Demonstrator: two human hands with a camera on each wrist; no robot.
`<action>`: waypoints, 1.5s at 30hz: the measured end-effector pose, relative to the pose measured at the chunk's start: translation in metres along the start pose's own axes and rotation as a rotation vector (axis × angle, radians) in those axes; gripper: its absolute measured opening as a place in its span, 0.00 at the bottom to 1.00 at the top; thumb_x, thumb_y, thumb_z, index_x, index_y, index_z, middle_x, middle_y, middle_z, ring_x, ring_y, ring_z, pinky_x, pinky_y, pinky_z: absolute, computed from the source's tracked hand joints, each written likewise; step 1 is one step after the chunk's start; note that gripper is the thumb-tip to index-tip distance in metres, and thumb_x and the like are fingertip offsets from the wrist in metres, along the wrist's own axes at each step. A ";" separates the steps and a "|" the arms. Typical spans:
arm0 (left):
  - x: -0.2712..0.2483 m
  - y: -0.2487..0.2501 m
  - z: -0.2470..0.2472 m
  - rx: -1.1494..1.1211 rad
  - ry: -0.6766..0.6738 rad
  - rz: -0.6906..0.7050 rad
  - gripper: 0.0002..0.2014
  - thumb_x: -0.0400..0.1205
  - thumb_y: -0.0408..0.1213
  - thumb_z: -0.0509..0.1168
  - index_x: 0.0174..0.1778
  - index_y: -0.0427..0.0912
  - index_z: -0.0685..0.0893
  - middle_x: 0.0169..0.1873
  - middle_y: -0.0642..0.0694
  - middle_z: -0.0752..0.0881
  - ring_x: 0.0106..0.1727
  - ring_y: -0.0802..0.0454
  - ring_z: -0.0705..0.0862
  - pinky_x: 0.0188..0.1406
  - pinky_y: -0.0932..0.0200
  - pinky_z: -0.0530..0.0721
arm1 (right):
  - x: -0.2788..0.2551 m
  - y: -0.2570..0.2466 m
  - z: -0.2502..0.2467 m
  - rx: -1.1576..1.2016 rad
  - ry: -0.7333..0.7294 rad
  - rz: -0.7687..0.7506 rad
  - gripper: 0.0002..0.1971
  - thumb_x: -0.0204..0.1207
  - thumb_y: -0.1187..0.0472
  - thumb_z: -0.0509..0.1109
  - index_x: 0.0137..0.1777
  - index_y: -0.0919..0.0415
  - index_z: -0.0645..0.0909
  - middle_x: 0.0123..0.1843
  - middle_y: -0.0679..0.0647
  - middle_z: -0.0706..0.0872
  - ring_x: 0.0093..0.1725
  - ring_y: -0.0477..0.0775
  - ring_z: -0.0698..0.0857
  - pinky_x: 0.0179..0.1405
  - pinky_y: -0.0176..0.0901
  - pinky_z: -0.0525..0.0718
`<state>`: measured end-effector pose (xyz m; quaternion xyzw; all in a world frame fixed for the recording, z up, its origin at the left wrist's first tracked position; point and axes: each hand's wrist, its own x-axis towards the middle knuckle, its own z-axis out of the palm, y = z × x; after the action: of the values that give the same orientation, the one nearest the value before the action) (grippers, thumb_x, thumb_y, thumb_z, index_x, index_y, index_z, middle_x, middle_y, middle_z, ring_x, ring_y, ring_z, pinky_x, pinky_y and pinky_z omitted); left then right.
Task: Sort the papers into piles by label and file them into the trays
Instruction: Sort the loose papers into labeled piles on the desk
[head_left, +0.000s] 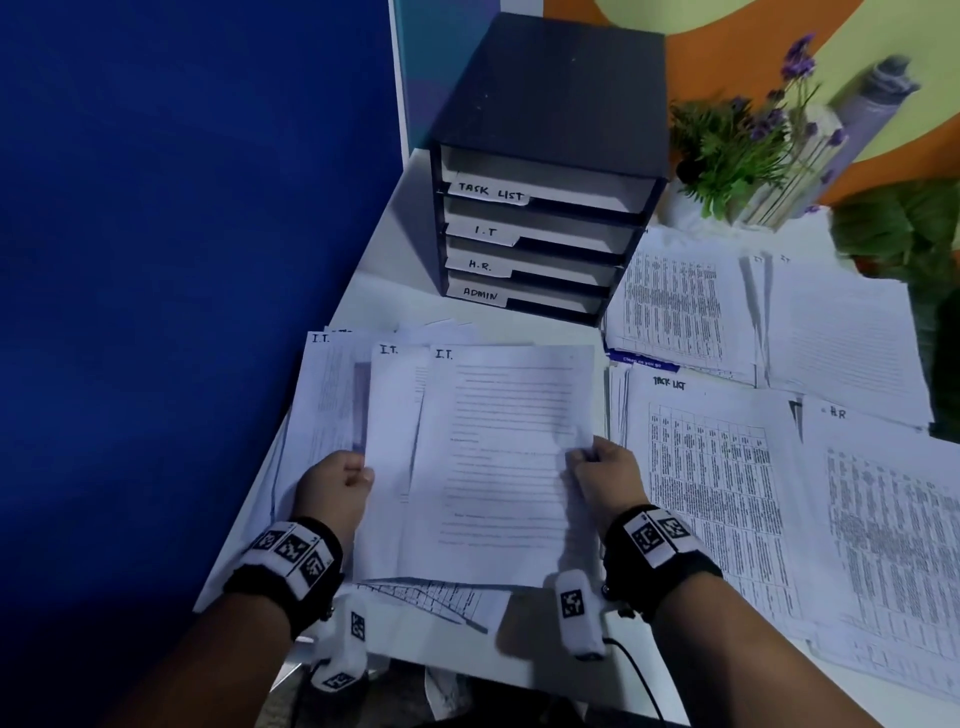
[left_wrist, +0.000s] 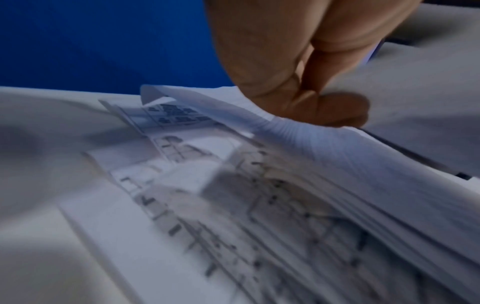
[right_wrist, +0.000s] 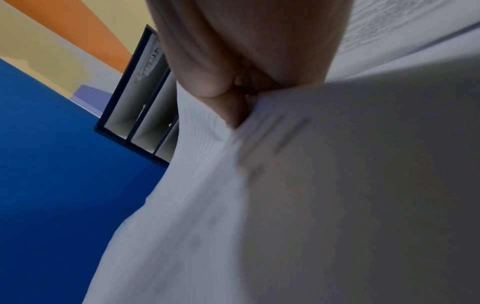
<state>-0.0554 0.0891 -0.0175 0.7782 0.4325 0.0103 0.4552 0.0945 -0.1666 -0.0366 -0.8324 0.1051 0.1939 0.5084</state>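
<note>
Both hands hold a sheaf of white papers marked "I.T." above the desk's near left part. My left hand pinches the sheaf's left edge, and the left wrist view shows the fingers on the fanned stack. My right hand pinches the right edge, thumb on top of the page. Behind stands a black tray unit with slots labelled TASK LIST, I.T, H.R. and ADMIN. To the right lie a TASK LIST pile and an H.R pile.
A blue partition walls off the left side. More printed piles lie beside the tray unit. A potted plant with purple flowers stands at the back right. A gridded sheet lies under the held papers.
</note>
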 end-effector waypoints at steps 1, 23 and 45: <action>-0.004 0.002 0.001 -0.059 -0.028 0.003 0.09 0.83 0.30 0.65 0.58 0.33 0.83 0.50 0.42 0.87 0.51 0.45 0.83 0.50 0.59 0.77 | -0.002 0.000 0.004 0.036 -0.016 0.001 0.13 0.69 0.68 0.70 0.27 0.57 0.74 0.25 0.56 0.77 0.31 0.55 0.80 0.37 0.55 0.84; 0.034 -0.046 -0.033 0.065 0.168 0.001 0.17 0.84 0.31 0.61 0.69 0.37 0.78 0.64 0.32 0.82 0.63 0.32 0.80 0.64 0.42 0.79 | -0.027 0.006 0.019 -0.163 -0.146 -0.087 0.14 0.71 0.69 0.71 0.27 0.55 0.76 0.25 0.49 0.83 0.31 0.54 0.82 0.38 0.49 0.84; 0.023 0.004 0.007 0.350 -0.021 -0.075 0.41 0.73 0.44 0.75 0.80 0.42 0.64 0.74 0.36 0.70 0.74 0.38 0.70 0.72 0.46 0.72 | -0.036 0.003 -0.009 -0.430 -0.005 -0.117 0.15 0.74 0.67 0.70 0.29 0.60 0.70 0.30 0.54 0.78 0.37 0.57 0.77 0.36 0.43 0.71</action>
<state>-0.0356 0.0989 -0.0272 0.8289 0.4518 -0.0900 0.3174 0.0623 -0.1772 -0.0200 -0.9258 0.0117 0.1841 0.3298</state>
